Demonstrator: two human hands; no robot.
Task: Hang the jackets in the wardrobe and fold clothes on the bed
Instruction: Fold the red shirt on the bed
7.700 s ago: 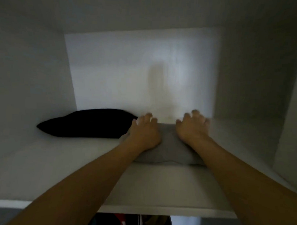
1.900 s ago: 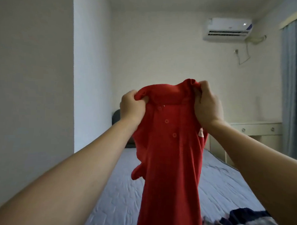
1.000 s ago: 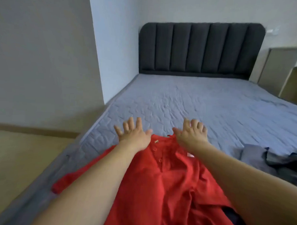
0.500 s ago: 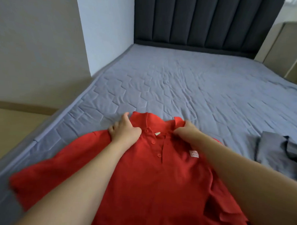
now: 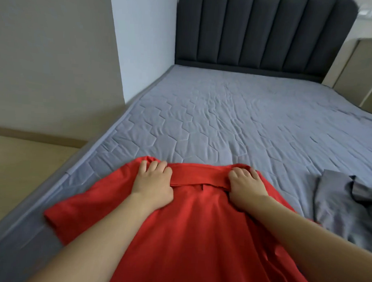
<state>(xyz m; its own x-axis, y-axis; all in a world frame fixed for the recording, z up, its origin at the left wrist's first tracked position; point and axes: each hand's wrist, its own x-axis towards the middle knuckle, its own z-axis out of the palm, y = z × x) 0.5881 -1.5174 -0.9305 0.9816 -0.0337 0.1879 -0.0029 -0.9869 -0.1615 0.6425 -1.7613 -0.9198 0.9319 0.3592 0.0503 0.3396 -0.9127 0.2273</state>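
A red polo shirt (image 5: 190, 236) lies flat on the grey quilted bed (image 5: 234, 121), near its foot edge, back side up with the collar pointing toward the headboard. My left hand (image 5: 152, 183) grips the shirt's left shoulder beside the collar, fingers curled over the top edge. My right hand (image 5: 245, 185) grips the right shoulder the same way. One short sleeve spreads out to the left near the mattress edge. My forearms cover part of the shirt's body.
A crumpled grey garment (image 5: 338, 209) lies on the bed to the right of the shirt. A dark padded headboard (image 5: 262, 31) stands at the far end. A white wall corner (image 5: 140, 44) and wooden floor (image 5: 22, 162) lie to the left, beige furniture (image 5: 360, 66) at the right.
The shirt lay front up with its buttons showing; now its back faces up. Both hands have shifted outward from the collar to the shoulders.
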